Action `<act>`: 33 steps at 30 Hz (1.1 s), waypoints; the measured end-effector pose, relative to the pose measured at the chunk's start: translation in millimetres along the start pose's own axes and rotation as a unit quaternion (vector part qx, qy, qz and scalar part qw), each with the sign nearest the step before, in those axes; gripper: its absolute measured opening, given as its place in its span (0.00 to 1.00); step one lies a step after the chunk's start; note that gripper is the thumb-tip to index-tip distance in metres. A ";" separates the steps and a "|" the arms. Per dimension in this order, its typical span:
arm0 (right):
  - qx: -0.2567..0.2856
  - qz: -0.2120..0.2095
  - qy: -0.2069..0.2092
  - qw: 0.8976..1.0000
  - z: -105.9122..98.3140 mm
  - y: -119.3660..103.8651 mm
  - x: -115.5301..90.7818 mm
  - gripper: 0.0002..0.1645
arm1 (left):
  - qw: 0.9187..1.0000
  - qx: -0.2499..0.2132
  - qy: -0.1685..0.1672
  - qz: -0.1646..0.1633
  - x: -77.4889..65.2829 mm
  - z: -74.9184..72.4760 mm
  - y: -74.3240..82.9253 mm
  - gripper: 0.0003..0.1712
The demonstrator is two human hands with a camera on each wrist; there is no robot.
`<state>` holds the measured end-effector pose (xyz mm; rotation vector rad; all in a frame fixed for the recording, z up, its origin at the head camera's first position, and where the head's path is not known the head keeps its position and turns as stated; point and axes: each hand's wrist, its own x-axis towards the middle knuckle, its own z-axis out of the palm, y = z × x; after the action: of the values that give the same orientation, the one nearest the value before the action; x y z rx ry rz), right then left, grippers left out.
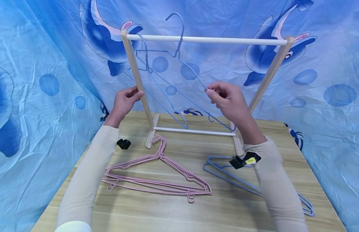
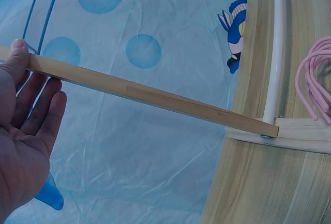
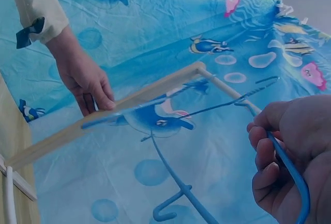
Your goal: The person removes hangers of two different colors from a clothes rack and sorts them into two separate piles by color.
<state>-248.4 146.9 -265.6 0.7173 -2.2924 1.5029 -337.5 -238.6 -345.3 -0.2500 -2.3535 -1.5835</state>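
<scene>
My right hand [image 1: 228, 100] holds a blue wire hanger [image 1: 193, 72] by its right shoulder, thumb against curled fingers; in the right wrist view the wire [image 3: 289, 164] crosses the palm. The hanger's hook rises above the rack's white top bar [image 1: 225, 40], its neck overlapping the bar. My left hand [image 1: 125, 103] grips the rack's left wooden post [image 2: 129, 89], thumb on the near side and fingers behind. Another blue hanger [image 1: 162, 88] hangs from the bar near that post. Its lower corner reaches down toward the rack's bottom rail [image 1: 193, 131].
Several pink hangers [image 1: 156, 158] lie stacked on the wooden table [image 1: 156, 212] in front of the rack. Blue hangers [image 1: 225, 175] lie at the right, partly hidden under my right forearm. A dolphin-printed blue sheet [image 1: 327, 58] stands around the back and sides.
</scene>
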 end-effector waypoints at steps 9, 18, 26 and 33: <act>-0.029 -0.004 0.029 0.999 -31.5 5.8 -28.5 0.12 | 1.000 0.004 0.000 -0.002 1.1 -0.7 -0.8 0.30; -0.043 0.004 0.046 0.998 -66.6 18.7 -63.9 0.10 | 1.000 0.001 0.002 0.007 1.5 -0.4 -1.7 0.30; -0.055 -0.005 0.049 0.997 -96.7 40.4 -94.3 0.09 | 1.000 0.002 0.002 0.011 1.5 -1.3 -1.5 0.30; -0.074 -0.013 0.038 0.996 -121.5 57.9 -118.7 0.10 | 1.000 -0.008 0.004 0.019 1.7 -0.2 -1.4 0.28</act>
<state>-184.6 305.2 -320.9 0.6367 -2.2984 1.3100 -339.5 -239.4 -345.9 -0.2912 -2.3173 -1.5833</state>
